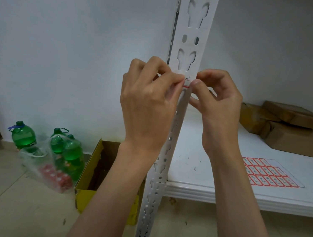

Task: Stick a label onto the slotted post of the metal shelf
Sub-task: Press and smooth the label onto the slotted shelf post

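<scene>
A white slotted metal post (193,24) runs from the top of the view down to the floor. A small white label with a red border (187,83) lies across its front face at mid height. My left hand (147,103) pinches the label's left end with its fingertips. The thumb of my right hand (218,98) holds down the right end. Only the label's middle shows between my fingers. A sheet of red-bordered labels (270,172) lies on the white shelf board (195,158) to the right.
Brown cardboard boxes (285,125) are stacked at the back right of the shelf. On the tiled floor to the left stand green plastic bottles (23,135), a clear plastic bag (50,168) holding more bottles, and an open yellow box (92,178).
</scene>
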Available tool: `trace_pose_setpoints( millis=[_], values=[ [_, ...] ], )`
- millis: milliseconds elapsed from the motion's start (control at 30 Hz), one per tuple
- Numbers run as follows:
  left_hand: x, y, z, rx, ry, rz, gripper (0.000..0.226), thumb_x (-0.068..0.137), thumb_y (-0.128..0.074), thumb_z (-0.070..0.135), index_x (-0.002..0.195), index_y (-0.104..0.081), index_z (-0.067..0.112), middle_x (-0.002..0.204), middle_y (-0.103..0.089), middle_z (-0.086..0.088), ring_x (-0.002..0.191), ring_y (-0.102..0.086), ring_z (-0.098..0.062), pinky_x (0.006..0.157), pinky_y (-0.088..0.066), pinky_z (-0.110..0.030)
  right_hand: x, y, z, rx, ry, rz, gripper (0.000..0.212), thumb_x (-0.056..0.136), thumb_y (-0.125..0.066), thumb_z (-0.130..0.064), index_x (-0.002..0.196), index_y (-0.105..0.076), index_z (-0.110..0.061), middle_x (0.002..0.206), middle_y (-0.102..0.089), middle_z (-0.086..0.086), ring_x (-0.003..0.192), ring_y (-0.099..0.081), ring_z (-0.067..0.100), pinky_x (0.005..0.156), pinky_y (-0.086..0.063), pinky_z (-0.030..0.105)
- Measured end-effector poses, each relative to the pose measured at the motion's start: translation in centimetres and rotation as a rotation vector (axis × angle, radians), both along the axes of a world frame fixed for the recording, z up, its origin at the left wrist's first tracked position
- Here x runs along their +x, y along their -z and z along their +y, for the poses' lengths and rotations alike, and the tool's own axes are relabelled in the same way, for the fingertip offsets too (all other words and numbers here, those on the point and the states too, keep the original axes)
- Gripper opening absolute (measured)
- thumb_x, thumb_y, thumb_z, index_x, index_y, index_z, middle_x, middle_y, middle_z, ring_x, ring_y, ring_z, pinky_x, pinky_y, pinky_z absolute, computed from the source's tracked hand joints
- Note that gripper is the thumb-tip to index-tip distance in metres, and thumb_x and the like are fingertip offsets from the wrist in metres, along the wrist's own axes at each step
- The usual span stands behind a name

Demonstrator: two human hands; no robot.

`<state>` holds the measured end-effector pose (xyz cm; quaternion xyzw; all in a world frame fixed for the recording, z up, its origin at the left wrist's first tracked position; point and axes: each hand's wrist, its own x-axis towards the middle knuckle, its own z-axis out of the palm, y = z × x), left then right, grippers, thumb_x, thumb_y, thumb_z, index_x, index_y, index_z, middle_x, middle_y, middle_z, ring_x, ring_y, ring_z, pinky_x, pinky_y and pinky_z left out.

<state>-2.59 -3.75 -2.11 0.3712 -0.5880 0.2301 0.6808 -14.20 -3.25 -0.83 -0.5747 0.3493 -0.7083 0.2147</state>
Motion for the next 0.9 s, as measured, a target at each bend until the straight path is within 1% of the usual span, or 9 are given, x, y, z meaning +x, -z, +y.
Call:
trace_pose_setpoints(
  millis=[100,233,333,533,600,700,767,833,900],
  values=[
    [-0.1,0.1,-0.1,0.002,-0.009,0.002,0.016,0.088,-0.075,0.026,0.088,-0.079,0.011,0.085,-0.069,-0.005,0.083,-0.056,-0.023,0.07,-0.042,-0.025,-0.1,0.1,0.0,0.01,0.001,-0.003,0.006,0.093,-0.066,-0.006,0.098,-0.066,-0.009,0.091,-0.069,-0.005,0.089,-0.071,0.014,0.081,-0.063,0.035],
    [-0.2,0.2,-0.1,0.0,-0.04,-0.013,0.016,0.09,-0.073,0.028,0.088,-0.078,0.013,0.084,-0.069,-0.003,0.083,-0.057,-0.023,0.074,-0.035,-0.023,-0.1,0.1,0.0,0.023,0.007,-0.007,0.007,0.094,-0.064,-0.004,0.098,-0.066,-0.009,0.093,-0.07,-0.002,0.09,-0.072,0.016,0.081,-0.062,0.033],
    [-0.2,0.3,-0.2,0.004,-0.025,-0.012,0.015,0.091,-0.071,0.026,0.088,-0.076,0.013,0.085,-0.067,-0.003,0.082,-0.058,-0.021,0.075,-0.034,-0.022,-0.1,0.2,0.0,0.028,0.018,-0.016,0.008,0.094,-0.064,-0.004,0.098,-0.067,-0.01,0.093,-0.069,-0.002,0.09,-0.072,0.017,0.081,-0.063,0.034],
    [-0.6,0.4,-0.4,0.06,0.009,-0.003,0.016,0.094,-0.065,0.025,0.091,-0.072,0.01,0.09,-0.066,-0.006,0.083,-0.06,-0.02,0.08,-0.031,-0.016,0.1,0.2,0.2,0.039,0.015,-0.037,0.01,0.094,-0.062,-0.003,0.097,-0.067,-0.011,0.092,-0.069,-0.002,0.087,-0.073,0.017,0.079,-0.062,0.03],
    [-0.6,0.3,-0.4,0.07,0.023,0.002,0.017,0.094,-0.061,0.024,0.091,-0.07,0.01,0.09,-0.065,-0.007,0.082,-0.059,-0.02,0.079,-0.028,-0.013,0.2,0.1,0.3,0.041,0.012,-0.037,0.011,0.094,-0.061,-0.003,0.097,-0.067,-0.012,0.092,-0.069,-0.002,0.088,-0.073,0.017,0.08,-0.062,0.03],
    [-0.8,0.3,-0.6,0.083,0.043,0.0,0.017,0.093,-0.059,0.024,0.091,-0.067,0.009,0.091,-0.063,-0.007,0.083,-0.056,-0.019,0.08,-0.028,-0.01,0.1,0.1,0.4,0.048,-0.018,-0.052,0.012,0.094,-0.06,-0.001,0.097,-0.067,-0.01,0.092,-0.069,0.0,0.088,-0.073,0.016,0.08,-0.062,0.031],
    [-0.9,0.7,-0.8,0.097,0.05,-0.009,0.016,0.093,-0.059,0.022,0.089,-0.066,0.008,0.091,-0.062,-0.008,0.082,-0.056,-0.02,0.08,-0.029,-0.012,0.0,0.1,0.5,0.051,-0.056,-0.077,0.012,0.094,-0.058,0.001,0.096,-0.066,-0.007,0.093,-0.07,0.003,0.088,-0.073,0.017,0.081,-0.062,0.032],
    [-0.9,1.6,-1.1,0.111,0.062,-0.007,0.015,0.092,-0.059,0.019,0.088,-0.063,0.005,0.091,-0.06,-0.01,0.08,-0.056,-0.022,0.077,-0.032,-0.017,-0.1,0.0,0.5,0.053,-0.087,-0.099,0.013,0.094,-0.057,0.002,0.094,-0.065,-0.007,0.097,-0.072,0.009,0.09,-0.074,0.02,0.081,-0.062,0.033],
    [-0.6,2.5,-1.4,0.113,0.095,0.023,0.014,0.092,-0.057,0.017,0.088,-0.061,0.003,0.091,-0.059,-0.012,0.079,-0.053,-0.019,0.075,-0.04,-0.024,-0.1,0.0,0.5,0.058,-0.087,-0.097,0.013,0.096,-0.056,0.001,0.093,-0.065,-0.008,0.101,-0.073,0.012,0.092,-0.075,0.02,0.08,-0.062,0.031]
  ],
)
